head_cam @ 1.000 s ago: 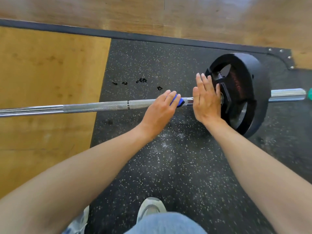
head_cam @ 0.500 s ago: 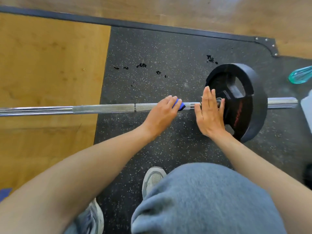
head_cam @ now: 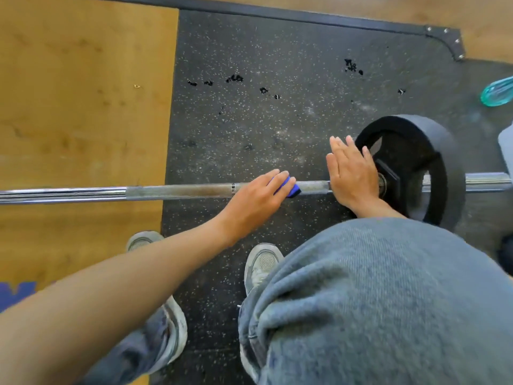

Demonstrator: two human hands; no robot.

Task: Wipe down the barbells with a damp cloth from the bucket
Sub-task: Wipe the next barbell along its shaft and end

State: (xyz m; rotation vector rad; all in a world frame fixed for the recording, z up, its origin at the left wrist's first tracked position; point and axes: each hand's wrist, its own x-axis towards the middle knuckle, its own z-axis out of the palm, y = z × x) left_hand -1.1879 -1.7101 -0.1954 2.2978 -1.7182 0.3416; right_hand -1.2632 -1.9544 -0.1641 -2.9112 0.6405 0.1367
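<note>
Left hand (head_cam: 259, 197): wrapped over the barbell shaft, fingers curled round a blue cloth (head_cam: 288, 188) and pressing it onto the steel. Only a small corner of cloth peeking out past the fingertips.

Right hand (head_cam: 351, 173): flat and loose, fingers straight and pointing away, palm resting on the shaft right up against the collar. Not gripping anything.

Barbell (head_cam: 180, 191): lying flat on the floor, running sideways under both hands. Knurled, slightly rusty-looking stretch just outside the left hand, smooth shiny stretch further out over the wood.

Cloth spot: on the knurling between the two hands, a short bare bit of shaft separating it from the right hand.

Weight plate (head_cam: 433, 165): black, standing upright on the sleeve, just beyond the right hand; fingertips close to its inner face, can't tell if actually touching.

Sleeve end (head_cam: 488, 182): chrome, sticking out on the far side of the plate.

Floor: black speckled rubber mat (head_cam: 249, 120) under both hands, wooden platform (head_cam: 83, 107) out past the left hand.

Extras: teal bottle-ish thing (head_cam: 497, 91) lying on the mat well beyond the plate, cut off by the edge. Grey trousers and pale sneakers (head_cam: 262, 263) down near the wrists.
</note>
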